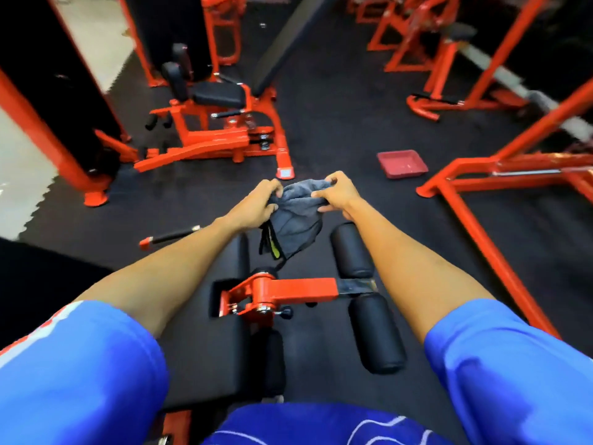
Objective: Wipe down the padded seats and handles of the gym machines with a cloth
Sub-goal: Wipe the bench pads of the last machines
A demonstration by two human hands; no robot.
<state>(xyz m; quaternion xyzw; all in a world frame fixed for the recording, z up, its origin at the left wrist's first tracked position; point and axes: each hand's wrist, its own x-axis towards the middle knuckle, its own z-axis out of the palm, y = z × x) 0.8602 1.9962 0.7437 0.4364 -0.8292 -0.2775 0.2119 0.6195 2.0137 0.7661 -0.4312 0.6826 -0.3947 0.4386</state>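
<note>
Head view, looking down along both bare forearms. The left hand [256, 203] and right hand [337, 194] each clench an upper edge of a grey cloth [295, 216], fingers curled into the fabric and thumbs pinching it. The cloth is soft and napped, bunched into folds between the fists, and sags in a rounded pouch in the air above the bench. A narrow black strip with a yellow-green patch [272, 247] hangs at the cloth's 7 o'clock edge (whether it is part of the cloth cannot be told). Below, at 6 o'clock, lies a flat black padded bench [205, 345] with a smooth, matt vinyl skin. A glossy orange steel pivot arm [288, 289] runs from it toward 3 o'clock. It carries two cylindrical black roller pads, the farther [351, 250] at the cloth's 5 o'clock and the nearer [375, 332] below it. At 2 o'clock from the cloth a shallow rectangular red tray [402, 163] rests on the dark, finely grained rubber floor [337, 107]. At 11 o'clock stands an orange-framed machine with a black cushioned seat [219, 94]. Shiny blue sleeves [513, 364] fill both lower corners.
</note>
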